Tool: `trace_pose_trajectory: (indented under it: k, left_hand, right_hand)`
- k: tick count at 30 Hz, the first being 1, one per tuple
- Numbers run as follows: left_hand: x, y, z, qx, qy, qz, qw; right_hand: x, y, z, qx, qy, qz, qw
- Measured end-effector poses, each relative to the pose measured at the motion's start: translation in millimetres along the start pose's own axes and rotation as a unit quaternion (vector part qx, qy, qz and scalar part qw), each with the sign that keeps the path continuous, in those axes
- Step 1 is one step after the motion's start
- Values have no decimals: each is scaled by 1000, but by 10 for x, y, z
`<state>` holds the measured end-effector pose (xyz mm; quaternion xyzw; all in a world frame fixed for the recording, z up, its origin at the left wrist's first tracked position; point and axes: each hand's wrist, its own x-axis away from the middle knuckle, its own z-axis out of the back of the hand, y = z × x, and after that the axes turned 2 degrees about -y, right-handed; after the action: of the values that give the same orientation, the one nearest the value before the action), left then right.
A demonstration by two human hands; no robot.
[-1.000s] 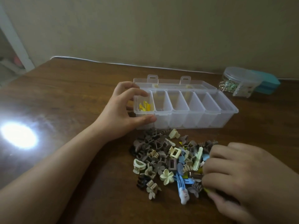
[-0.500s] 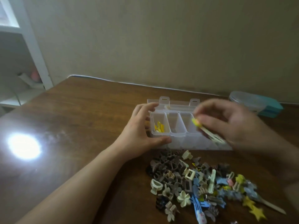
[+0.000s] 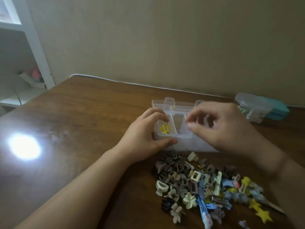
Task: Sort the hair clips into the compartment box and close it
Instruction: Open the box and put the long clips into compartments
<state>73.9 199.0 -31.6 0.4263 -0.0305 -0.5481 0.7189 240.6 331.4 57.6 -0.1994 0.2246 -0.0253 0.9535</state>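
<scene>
Two hands work at the compartment box (image 3: 166, 136): left hand (image 3: 145, 138) grips its end, right hand (image 3: 219, 128) hovers blurred, grasp unclear. Hair clips (image 3: 206, 185) lie heaped nearer than both; a clip could land in the wrong compartment.

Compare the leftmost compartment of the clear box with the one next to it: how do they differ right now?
The leftmost compartment holds yellow clips; the second compartment looks empty. The left hand grips the box at the leftmost compartment, thumb on its front wall, fingers at its far edge; the right hand hovers by the second compartment without visibly holding a clip. Both are open-topped, clear sections of the same compartment box.
</scene>
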Motion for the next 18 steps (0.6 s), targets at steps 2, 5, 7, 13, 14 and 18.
trace_pose_trajectory:
  k: [2,5,7,13,14,18]
  left_hand:
    - [2,10,5,-25,0,-12,1000]
    - [-4,27,17,-47,-11,-4,999]
    - [-6,41,17,-67,-27,-1,997]
    - [-8,44,16,-78,-27,-2,997]
    - [-5,38,8,-68,-24,-4,997]
    - [1,27,-13,-24,-4,-4,1000]
  right_hand:
    - [305,-64,120,1,-148,58,987]
    - [627,-35,122,72,-275,147,947]
    - [744,47,45,110,-314,184,925]
    - [827,137,-137,121,-259,232,930]
    - [816,133,-131,114,-240,230,936]
    - [738,103,-35,-81,-187,147,968]
